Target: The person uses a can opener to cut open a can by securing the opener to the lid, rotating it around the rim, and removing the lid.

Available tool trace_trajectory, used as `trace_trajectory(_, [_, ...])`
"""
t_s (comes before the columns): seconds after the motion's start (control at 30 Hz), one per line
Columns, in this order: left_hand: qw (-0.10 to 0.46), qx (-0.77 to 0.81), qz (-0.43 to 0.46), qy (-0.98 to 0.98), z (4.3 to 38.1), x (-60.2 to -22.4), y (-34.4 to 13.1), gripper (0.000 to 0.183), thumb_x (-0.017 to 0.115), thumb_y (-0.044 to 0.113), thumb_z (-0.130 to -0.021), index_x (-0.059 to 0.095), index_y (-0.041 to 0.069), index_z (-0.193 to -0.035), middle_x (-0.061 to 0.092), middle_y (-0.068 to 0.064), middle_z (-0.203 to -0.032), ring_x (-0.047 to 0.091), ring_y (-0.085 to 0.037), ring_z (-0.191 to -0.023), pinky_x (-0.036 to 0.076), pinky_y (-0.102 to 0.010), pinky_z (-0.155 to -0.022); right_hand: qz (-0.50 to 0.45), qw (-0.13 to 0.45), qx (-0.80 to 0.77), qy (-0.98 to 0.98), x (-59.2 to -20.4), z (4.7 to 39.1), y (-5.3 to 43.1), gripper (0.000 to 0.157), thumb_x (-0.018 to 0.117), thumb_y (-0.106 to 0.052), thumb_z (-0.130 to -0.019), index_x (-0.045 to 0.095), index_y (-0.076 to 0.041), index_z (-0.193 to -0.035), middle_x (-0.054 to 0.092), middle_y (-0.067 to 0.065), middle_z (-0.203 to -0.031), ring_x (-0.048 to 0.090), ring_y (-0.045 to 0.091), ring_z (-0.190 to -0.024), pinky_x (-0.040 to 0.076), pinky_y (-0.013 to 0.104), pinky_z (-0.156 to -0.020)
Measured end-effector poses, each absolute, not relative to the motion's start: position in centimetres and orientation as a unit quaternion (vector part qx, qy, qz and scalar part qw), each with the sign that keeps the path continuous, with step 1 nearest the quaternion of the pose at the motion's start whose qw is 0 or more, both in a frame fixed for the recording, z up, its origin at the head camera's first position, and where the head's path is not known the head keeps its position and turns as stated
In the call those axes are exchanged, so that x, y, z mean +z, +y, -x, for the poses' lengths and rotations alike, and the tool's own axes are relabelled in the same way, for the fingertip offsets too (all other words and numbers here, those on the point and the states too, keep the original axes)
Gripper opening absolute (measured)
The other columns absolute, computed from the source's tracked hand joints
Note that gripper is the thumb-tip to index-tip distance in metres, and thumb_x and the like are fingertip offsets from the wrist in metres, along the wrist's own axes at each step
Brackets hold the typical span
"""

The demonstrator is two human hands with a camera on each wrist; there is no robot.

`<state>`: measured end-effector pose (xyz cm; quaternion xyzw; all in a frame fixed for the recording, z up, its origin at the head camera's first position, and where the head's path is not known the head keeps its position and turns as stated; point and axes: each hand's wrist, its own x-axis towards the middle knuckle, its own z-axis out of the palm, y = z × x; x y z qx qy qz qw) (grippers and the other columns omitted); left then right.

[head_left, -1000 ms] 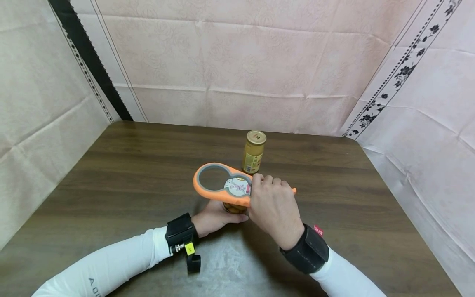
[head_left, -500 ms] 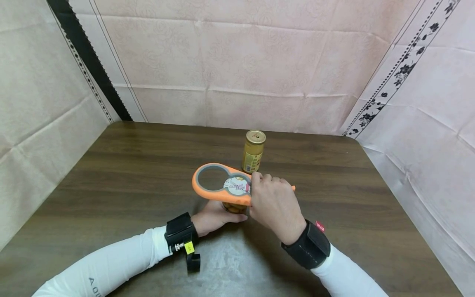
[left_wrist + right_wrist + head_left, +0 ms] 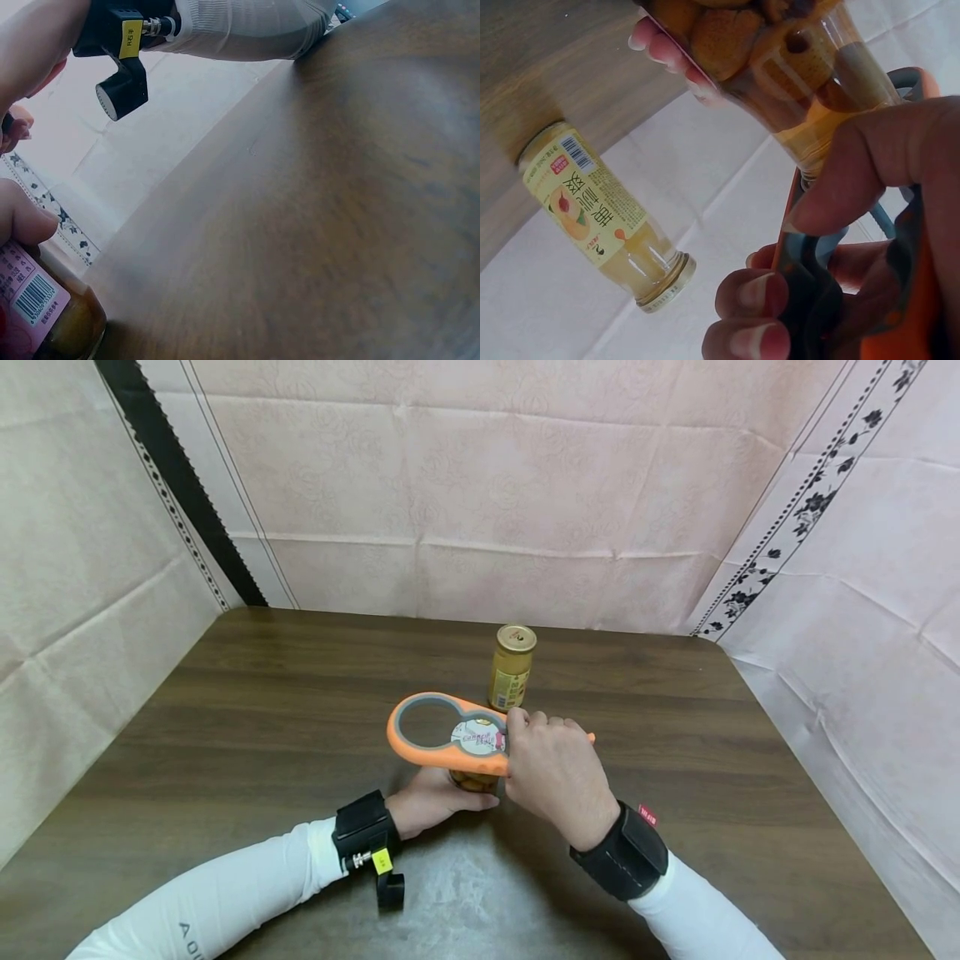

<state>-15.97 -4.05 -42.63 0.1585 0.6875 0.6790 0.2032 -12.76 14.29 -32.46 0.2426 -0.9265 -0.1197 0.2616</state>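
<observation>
My left fingers [image 3: 664, 51] gripped the jar [image 3: 474, 782]; my right fingers [image 3: 751, 292] held the opener [image 3: 480, 765], fitted round the lid [image 3: 477, 737], which wasn't off yet

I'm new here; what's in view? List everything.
Fruit jar: one, clear and brown, under the opener.
Opener: one, orange and grey, around the lid.
Lid: one, white with pink lettering, inside the opener.
Far jar: one, yellow and gold, on the table.
Table: one, brown, beneath the jars.
Cloths: count unclear, pale, behind and beside the table.
Strip: one, black, back left.
Sleeves: two, white, lower left and right.
Cuffs: two, black, at the sleeves' ends.
Left hand: one, bare, holding the fruit jar.
Right hand: one, bare, gripping the opener.
</observation>
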Motion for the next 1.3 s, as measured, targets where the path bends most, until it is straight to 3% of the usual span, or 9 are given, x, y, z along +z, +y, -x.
trace_trajectory(0.33, [0.223,0.664,-0.149,0.698,16.00,-42.45,-4.20,0.075,0.085,0.015,-0.082,0.048,0.017,-0.147,0.054,-0.005,-0.148,0.052,-0.022,-0.132,0.041,-0.044,-0.115,-0.250,0.253,-0.105,-0.929,-32.35,12.95,14.53,0.015,0.066,-0.014,-0.076,0.058,-0.006,-0.087,0.051,0.002,-0.061,0.043,0.014,-0.051,0.039,0.028,-0.047])
trace_trajectory(0.73, [0.226,0.664,-0.173,0.692,15.93,-42.62,-4.26,0.074,0.084,0.016,-0.084,0.047,0.017,-0.148,0.053,-0.005,-0.150,0.051,-0.023,-0.135,0.040,-0.045,-0.116,-0.259,0.265,-0.100,-0.923,-32.50,13.12,14.71,0.015,0.061,-0.010,-0.075,0.056,-0.006,-0.088,0.051,0.002,-0.062,0.046,0.015,-0.052,0.036,0.028,-0.048])
trace_trajectory(1.0, [0.224,0.668,-0.182,0.687,15.87,-42.55,-4.26,0.073,0.083,0.010,-0.083,0.049,0.022,-0.146,0.053,0.000,-0.148,0.051,-0.020,-0.132,0.040,-0.044,-0.116,-0.271,0.266,-0.104,-0.919,-32.53,13.25,14.81,0.023,0.066,-0.012,-0.070,0.055,-0.007,-0.089,0.052,0.001,-0.063,0.050,0.015,-0.053,0.039,0.027,-0.050])
trace_trajectory(1.3, [0.205,0.661,-0.196,0.695,15.89,-42.42,-4.18,0.071,0.081,0.010,-0.085,0.048,0.018,-0.148,0.053,-0.004,-0.149,0.050,-0.021,-0.133,0.037,-0.046,-0.118,-0.273,0.266,-0.103,-0.919,-32.40,13.44,14.86,0.024,0.066,-0.011,-0.071,0.056,-0.007,-0.091,0.054,0.003,-0.065,0.052,0.017,-0.055,0.040,0.028,-0.050])
